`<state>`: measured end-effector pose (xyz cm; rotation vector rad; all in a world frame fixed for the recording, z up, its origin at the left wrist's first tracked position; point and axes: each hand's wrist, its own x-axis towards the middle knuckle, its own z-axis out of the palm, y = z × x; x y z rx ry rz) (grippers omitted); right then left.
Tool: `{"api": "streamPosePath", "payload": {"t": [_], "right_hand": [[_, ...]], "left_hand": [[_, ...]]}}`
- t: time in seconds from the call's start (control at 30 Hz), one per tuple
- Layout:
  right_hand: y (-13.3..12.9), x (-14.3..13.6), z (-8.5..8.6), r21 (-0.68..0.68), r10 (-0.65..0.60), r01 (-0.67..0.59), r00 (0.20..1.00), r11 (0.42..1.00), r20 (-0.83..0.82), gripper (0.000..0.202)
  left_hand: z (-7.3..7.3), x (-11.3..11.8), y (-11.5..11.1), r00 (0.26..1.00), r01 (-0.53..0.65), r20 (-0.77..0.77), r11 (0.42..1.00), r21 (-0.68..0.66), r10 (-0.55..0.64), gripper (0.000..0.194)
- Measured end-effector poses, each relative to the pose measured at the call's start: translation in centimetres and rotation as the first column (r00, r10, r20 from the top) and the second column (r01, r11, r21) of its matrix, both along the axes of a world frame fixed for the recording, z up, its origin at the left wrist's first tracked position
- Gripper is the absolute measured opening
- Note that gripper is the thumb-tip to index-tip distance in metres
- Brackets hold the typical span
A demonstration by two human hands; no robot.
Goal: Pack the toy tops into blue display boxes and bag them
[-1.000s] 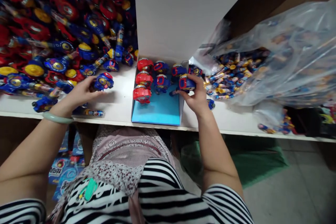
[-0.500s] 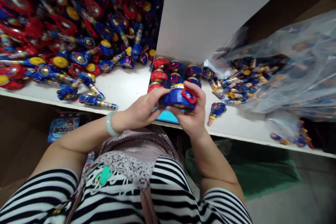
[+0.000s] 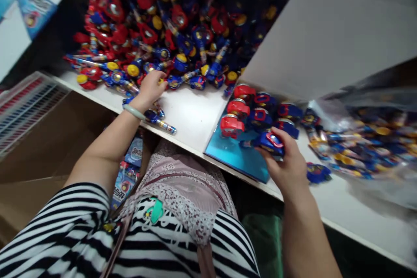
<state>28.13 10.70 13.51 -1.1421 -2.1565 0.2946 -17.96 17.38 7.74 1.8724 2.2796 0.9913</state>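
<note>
My right hand (image 3: 288, 163) grips a blue toy (image 3: 271, 142) with a red frame on its face, a tube-like end pointing left. It holds the toy over the bare front part of a shiny blue display box (image 3: 239, 154). Behind it in the box stand rows of red toys (image 3: 232, 126) and blue toys (image 3: 260, 115). At the front edge of the big pile of toys (image 3: 179, 43), my left hand (image 3: 152, 89) has its fingers curled in. A bit of yellow shows at the fingertips, but what they hold is hard to make out.
A few blue toys with candy-like tubes (image 3: 164, 126) lie on the white table (image 3: 192, 113) near the left wrist. On the right, a clear plastic bag (image 3: 387, 182) holds many small tubes. Beside it lies another blue toy (image 3: 317, 173). A white panel (image 3: 312, 30) stands behind the box.
Both hands were on the blue toy; now only the right holds it, lower over the box. My left hand has let go and moved left to the pile. The view has turned left.
</note>
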Motion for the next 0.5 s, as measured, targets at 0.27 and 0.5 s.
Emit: {"api": "streamPosePath", "payload": {"t": [0.27,0.5], "right_hand": [[0.8,0.5,-0.1,-0.098,-0.080,0.083,0.996,0.992,0.037,0.062],[1.8,0.4,1.0,-0.125,-0.072,0.086,0.992,0.988,0.108,0.063]], "left_hand": [[4.1,2.8,0.4,0.922,-0.143,-0.388,0.918,-0.369,-0.013,0.040],[4.4,2.1,1.0,0.905,-0.229,-0.422,0.775,-0.590,-0.054,0.040]]}}
